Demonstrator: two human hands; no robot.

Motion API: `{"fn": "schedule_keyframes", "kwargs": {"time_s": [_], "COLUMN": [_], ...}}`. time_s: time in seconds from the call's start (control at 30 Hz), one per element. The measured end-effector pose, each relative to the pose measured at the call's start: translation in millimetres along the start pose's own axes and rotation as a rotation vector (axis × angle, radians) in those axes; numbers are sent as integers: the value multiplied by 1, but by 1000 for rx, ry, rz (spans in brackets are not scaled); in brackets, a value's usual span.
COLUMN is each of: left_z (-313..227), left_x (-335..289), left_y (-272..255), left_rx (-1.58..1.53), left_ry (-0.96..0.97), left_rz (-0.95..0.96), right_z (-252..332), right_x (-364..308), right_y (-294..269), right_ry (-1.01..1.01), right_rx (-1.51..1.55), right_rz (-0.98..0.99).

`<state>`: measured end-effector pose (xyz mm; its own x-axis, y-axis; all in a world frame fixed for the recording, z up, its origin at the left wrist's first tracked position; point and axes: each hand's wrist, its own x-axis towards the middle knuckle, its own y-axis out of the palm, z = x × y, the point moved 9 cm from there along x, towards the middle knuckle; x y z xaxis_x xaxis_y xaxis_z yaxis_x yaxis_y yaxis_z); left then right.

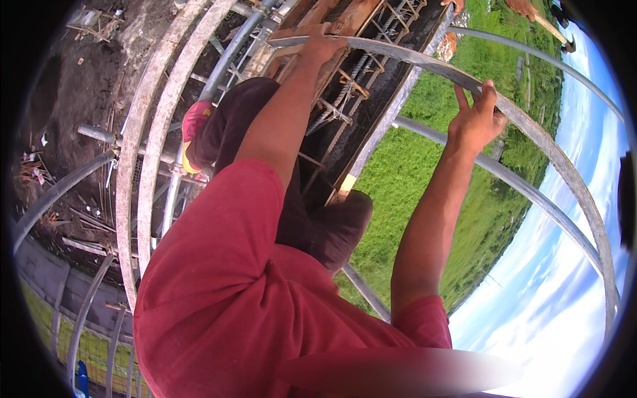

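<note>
High on outdoor scaffolding above green fields, left grip point(323, 45) and right grip point(476, 114) both clasp a curved steel tube point(424, 64).

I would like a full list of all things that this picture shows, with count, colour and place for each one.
top rail: one, grey metal, curved across the upper middle; both hands grip it
lower rail: one, grey, below the top rail on the right
scaffold poles: several, grey-white, left side
rebar cage: one, rusty brown, in a dark trench, top centre
grass: green, far below on the right
sky: blue with white clouds, lower right
another person's hands: two, at the top edge
shoe: one, pink and yellow, on a pole at left
trousers: dark brown, centre
shirt: red, lower centre
left hand: shut on the top rail
right hand: shut on the top rail
</note>
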<state>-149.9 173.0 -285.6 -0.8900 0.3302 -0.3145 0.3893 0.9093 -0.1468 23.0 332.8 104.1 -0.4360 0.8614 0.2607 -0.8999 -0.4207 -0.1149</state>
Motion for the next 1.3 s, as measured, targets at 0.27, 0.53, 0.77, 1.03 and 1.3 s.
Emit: {"fn": "schedule_keyframes", "kwargs": {"time_s": [0.27,0.53,0.77,1.03,1.3], "left_z": [-37,-86,-222,-322,-273], "left_x": [-22,-30,-69,-155,-208], "left_y": [-10,-11,-37,-70,-60], "left_rx": [103,203,-94,285,654], "left_ry": [271,517,820,1188,1051], "left_rz": [-186,-114,-45,23,324], "right_z": [5,46,132,59,-112], "right_x": [4,8,28,-26,-181], "right_y": [0,-17,-96,-236,-257], "right_ry": [43,-36,-150,195,888], "right_rx": [-49,7,137,297,-23], "right_rz": [9,-33,-101,-322,-354]}}
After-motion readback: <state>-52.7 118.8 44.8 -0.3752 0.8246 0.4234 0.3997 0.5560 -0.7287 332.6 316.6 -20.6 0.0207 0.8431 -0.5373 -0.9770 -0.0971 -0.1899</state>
